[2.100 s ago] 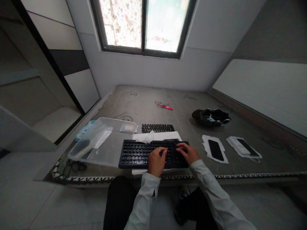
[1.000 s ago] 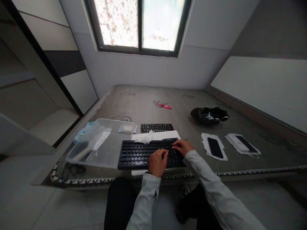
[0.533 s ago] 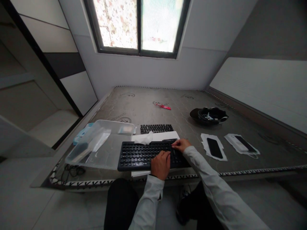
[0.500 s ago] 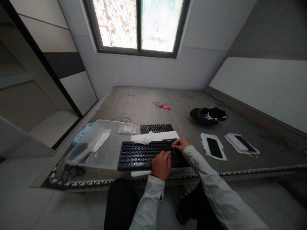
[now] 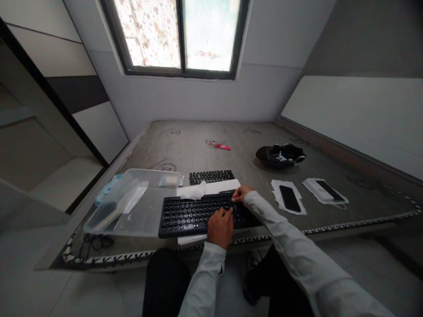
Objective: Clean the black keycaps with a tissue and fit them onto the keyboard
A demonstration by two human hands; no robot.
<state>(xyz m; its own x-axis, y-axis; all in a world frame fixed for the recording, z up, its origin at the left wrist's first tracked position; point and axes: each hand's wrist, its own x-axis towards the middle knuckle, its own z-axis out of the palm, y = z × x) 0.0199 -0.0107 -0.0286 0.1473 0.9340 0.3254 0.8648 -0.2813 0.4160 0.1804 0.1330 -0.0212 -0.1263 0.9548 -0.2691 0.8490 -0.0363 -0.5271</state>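
A black keyboard (image 5: 185, 216) lies in front of me on a white stack. My left hand (image 5: 220, 227) rests over its right half, fingers curled in and the tips close together near the keys. Whatever sits between those fingertips is too small or hidden to name. My right hand (image 5: 243, 193) comes in from the right to the keyboard's upper right part. Its thumb and fingers are pinched at the keys, and what they hold cannot be made out. A crumpled white tissue (image 5: 194, 192) lies against the keyboard's back edge. Behind it is a sheet of black keys (image 5: 210, 176).
At left, a clear plastic bin (image 5: 132, 211) holds flat packets, with a cable (image 5: 95, 243) below it. Two phones (image 5: 289, 198) (image 5: 325, 190) lie on white cloths at right. A black cap (image 5: 280, 155) and a red packet (image 5: 220, 145) are farther back on the mattress (image 5: 185, 149).
The whole view has shifted slightly, with most things sitting a little farther left. Both hands remain at the right part of the keyboard, with only slight finger movement.
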